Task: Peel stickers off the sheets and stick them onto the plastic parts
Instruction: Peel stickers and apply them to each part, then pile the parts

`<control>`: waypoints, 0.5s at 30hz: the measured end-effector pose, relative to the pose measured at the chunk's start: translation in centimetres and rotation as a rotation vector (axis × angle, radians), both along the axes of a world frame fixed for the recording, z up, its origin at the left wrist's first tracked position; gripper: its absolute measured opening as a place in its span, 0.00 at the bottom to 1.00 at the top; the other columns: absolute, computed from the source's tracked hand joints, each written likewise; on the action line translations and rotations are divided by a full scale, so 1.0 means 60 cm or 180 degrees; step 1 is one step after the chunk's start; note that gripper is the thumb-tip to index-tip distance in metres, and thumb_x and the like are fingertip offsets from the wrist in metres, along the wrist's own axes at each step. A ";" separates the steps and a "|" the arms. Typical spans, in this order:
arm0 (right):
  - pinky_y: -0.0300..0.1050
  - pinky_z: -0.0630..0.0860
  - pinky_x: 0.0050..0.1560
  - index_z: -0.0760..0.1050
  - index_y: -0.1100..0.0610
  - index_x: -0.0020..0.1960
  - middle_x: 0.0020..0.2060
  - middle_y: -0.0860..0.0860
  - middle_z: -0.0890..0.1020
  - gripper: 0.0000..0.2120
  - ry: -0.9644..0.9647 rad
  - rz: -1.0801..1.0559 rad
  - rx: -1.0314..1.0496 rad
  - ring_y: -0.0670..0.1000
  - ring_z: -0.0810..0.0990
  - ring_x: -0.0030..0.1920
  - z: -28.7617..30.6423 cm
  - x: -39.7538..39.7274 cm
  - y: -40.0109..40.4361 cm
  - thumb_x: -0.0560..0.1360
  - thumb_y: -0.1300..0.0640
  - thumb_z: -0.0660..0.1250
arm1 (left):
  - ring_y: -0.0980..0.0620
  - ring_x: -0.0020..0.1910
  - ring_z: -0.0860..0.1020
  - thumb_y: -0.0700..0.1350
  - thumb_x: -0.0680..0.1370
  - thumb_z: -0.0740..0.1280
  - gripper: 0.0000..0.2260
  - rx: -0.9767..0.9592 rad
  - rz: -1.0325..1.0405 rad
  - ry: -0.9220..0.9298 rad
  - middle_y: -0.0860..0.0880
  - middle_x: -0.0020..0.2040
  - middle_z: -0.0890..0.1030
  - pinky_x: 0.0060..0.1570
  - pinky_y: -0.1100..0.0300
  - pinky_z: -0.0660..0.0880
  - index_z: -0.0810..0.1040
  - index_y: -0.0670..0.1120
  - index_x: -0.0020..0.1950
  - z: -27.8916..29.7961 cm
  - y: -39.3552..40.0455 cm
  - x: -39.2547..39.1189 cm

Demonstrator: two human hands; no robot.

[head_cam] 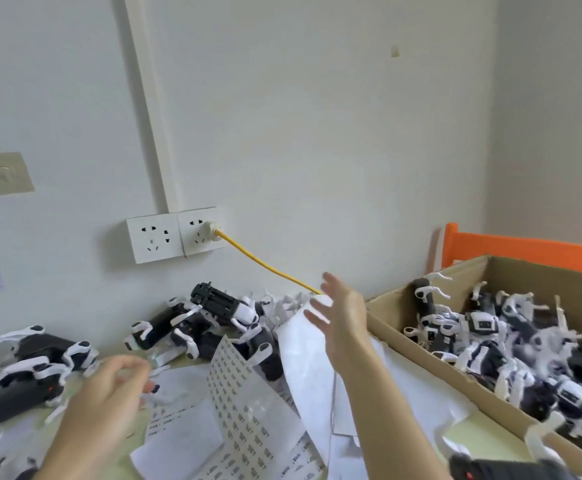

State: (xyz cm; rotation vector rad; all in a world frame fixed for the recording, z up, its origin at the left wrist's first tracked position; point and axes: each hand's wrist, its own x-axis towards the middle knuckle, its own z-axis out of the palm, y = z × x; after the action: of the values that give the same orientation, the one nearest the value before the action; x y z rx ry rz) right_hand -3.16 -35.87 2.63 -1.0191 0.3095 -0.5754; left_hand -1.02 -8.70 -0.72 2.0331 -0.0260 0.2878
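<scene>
You have no readable text in front of you. The sticker sheets (239, 403) lying among the loose papers carry rows of small dark printed marks, but they are too small and blurred to make out as letters or numbers. The white wall sockets (175, 237) and the beige wall plate (4, 173) show no legible label or brand. The cardboard box (431, 358) of black-and-white plastic parts (511, 344) shows no printing you could read.
</scene>
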 end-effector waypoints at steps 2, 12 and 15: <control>0.51 0.79 0.56 0.80 0.51 0.59 0.55 0.50 0.80 0.17 0.0270 0.0188 -0.1058 0.56 0.78 0.62 -0.010 0.010 0.037 0.80 0.63 0.56 | 0.52 0.45 0.80 0.48 0.80 0.67 0.04 0.0430 -0.0089 -0.0022 0.52 0.44 0.83 0.49 0.53 0.76 0.78 0.54 0.46 0.010 -0.001 0.005; 0.40 0.80 0.35 0.79 0.49 0.60 0.53 0.45 0.81 0.20 0.0420 0.1106 -0.3478 0.47 0.83 0.38 -0.046 0.010 0.159 0.76 0.63 0.55 | 0.37 0.74 0.60 0.59 0.76 0.64 0.26 0.3548 0.0072 0.0529 0.48 0.74 0.63 0.69 0.43 0.64 0.63 0.61 0.74 0.048 0.103 0.133; 0.52 0.79 0.56 0.80 0.51 0.55 0.49 0.45 0.83 0.16 0.0415 0.0754 -0.3882 0.53 0.80 0.56 -0.046 0.008 0.164 0.76 0.62 0.58 | 0.33 0.76 0.54 0.60 0.73 0.67 0.36 0.3991 0.0412 0.1032 0.44 0.80 0.49 0.70 0.38 0.63 0.57 0.59 0.78 0.044 0.156 0.164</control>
State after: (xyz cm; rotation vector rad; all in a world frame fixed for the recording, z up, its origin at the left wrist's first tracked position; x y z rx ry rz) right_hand -2.67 -26.04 -0.16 -2.2380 -0.0988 -0.4571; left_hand 8.82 0.68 1.94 3.3138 0.1684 -0.0252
